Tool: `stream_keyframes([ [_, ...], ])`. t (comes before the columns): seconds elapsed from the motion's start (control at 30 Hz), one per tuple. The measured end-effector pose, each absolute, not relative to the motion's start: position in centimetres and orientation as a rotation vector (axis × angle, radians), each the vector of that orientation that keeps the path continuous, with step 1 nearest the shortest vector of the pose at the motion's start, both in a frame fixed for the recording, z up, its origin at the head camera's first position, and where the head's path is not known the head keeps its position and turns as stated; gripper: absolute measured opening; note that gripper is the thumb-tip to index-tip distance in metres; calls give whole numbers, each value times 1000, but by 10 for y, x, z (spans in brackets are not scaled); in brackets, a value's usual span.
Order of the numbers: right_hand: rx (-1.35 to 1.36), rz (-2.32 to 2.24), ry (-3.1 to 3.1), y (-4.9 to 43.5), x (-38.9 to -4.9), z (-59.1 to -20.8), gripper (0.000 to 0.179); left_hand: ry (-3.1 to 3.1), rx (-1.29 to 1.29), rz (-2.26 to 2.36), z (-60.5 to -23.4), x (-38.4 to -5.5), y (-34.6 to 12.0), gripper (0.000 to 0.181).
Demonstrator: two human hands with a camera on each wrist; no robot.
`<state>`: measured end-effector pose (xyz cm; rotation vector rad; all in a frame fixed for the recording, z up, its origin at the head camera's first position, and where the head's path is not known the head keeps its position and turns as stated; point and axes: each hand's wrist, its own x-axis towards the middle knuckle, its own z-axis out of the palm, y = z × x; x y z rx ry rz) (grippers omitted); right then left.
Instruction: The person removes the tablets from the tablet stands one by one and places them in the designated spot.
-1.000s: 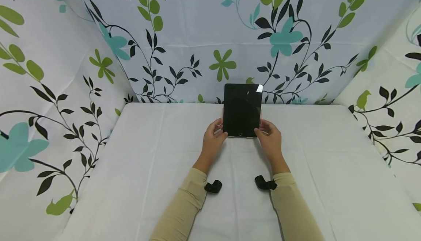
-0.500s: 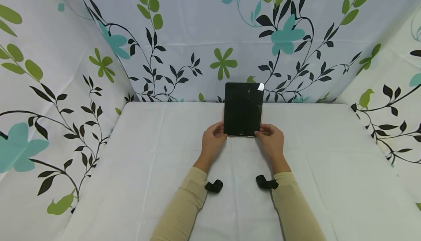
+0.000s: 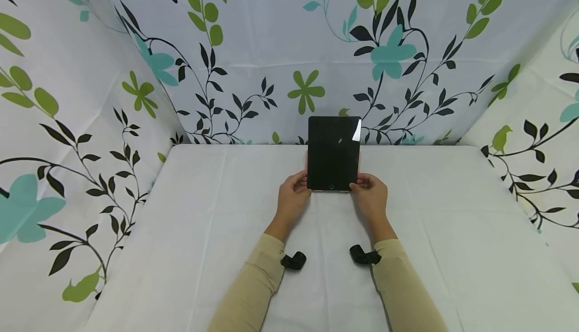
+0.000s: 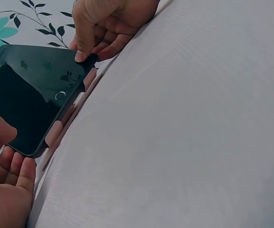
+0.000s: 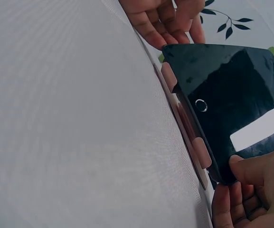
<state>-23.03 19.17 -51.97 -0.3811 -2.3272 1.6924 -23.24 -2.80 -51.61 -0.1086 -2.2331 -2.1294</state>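
A black tablet with a round home button leans back, its screen facing me. Its bottom edge sits in a pinkish stand, whose two front lips show in both wrist views. The left hand holds the lower left corner, thumb toward the screen and fingers at the side edge. At the lower right corner, the right hand pinches the tablet, its thumb on the front of the screen. Most of the stand is hidden behind the tablet.
A white cloth covers the table. Behind and at both sides hang cloth walls printed with leaves and flowers. A small black camera sits on the left wrist, another camera on the right.
Both hands stay at the tablet's lower corners, with only slight finger shifts. The head view bobs a little; the tablet keeps its place on the table.
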Motion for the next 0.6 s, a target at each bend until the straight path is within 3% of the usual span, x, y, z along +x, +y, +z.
stream_keyframes([
  [0.6,-307,1824,-2260,191,-227,-515,25,-2123,-151,-2194,-519,-230,-30,52],
])
